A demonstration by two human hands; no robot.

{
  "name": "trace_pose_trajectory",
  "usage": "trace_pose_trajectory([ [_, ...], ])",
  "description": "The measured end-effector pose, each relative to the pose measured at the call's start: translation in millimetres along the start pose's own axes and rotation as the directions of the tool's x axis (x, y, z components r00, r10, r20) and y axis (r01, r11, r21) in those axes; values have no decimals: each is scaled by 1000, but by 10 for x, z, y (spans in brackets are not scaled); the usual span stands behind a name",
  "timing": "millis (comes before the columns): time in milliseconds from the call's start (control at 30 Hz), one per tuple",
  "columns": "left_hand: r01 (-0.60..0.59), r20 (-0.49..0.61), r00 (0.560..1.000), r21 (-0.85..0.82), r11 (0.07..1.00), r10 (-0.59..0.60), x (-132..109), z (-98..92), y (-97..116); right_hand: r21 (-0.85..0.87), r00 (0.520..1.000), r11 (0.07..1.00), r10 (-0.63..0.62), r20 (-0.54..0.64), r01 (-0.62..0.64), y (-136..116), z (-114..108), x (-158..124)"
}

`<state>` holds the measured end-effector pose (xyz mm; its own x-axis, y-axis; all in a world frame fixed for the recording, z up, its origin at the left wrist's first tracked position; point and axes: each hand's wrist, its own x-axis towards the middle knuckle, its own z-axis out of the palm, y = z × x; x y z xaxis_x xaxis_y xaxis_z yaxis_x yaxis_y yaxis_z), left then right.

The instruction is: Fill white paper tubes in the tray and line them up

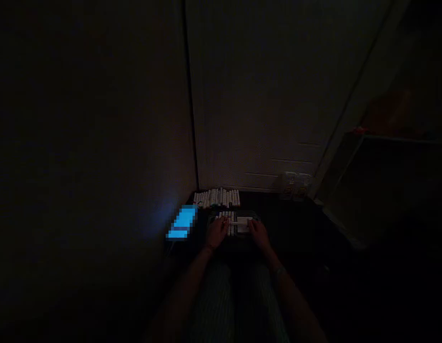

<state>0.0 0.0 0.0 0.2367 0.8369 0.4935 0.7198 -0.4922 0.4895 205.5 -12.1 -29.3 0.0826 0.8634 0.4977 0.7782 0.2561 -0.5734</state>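
The light is very dim. A slim white marker (238,223) lies crosswise between my two hands, above a dark open case (255,214). My left hand (217,231) pinches its left end, and the fingers of my right hand (259,232) are closed at its right end. Inside the case, several white markers (231,230) stand side by side near my left hand. A pale rectangular block (243,228), too dark to make out well, fills the right part of the case by my right hand.
Behind the case runs a row of several white markers (217,198) along the wall. To the left, a lit blue screen (183,223) leans beside the side wall, a cable below it. Clear plastic containers (295,186) stand at the back right. A shelf-like frame (392,138) is farther right.
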Motion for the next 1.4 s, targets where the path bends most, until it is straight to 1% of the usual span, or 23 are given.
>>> trace_pose_trajectory([
  [133, 9, 8, 1000, 4, 1000, -9, 3, 14, -9, 10, 1000, 1000, -1, -14, 1, -40, -31, -13],
  [300, -27, 2, 1000, -4, 1000, 27, 6, 26, -15, -32, 1000, 999, 30, -5, -31, -79, -62, 0],
  [433, -35, 11, 999, -3, 999, 35, 4, 24, -7, -10, 998, 999, 49, -24, -50, -90, -68, 4],
  [600, -31, 33, 999, -4, 1000, 31, 1, -8, 20, 17, 999, 999, 41, -26, -41, -85, -67, 1],
  [767, -27, 34, 999, -25, 999, 28, -7, -45, 50, 1, 999, 1000, 30, -37, -30, -62, -55, 6],
  [1000, -19, 43, 999, -42, 999, 21, -11, -4, 10, -6, 999, 999, 40, -13, -40, -34, -45, 16],
  [1167, -36, 17, 999, -50, 998, 37, -3, 22, -23, -11, 1000, 1000, 29, -9, -29, -29, -49, 15],
  [1300, -59, 18, 998, -53, 997, 60, 7, 17, -19, -10, 1000, 1000, 17, -11, -17, -44, -61, 9],
  [1400, -48, 27, 998, -51, 998, 49, 10, 9, -2, -20, 1000, 1000, 11, -17, -11, -52, -64, 7],
])
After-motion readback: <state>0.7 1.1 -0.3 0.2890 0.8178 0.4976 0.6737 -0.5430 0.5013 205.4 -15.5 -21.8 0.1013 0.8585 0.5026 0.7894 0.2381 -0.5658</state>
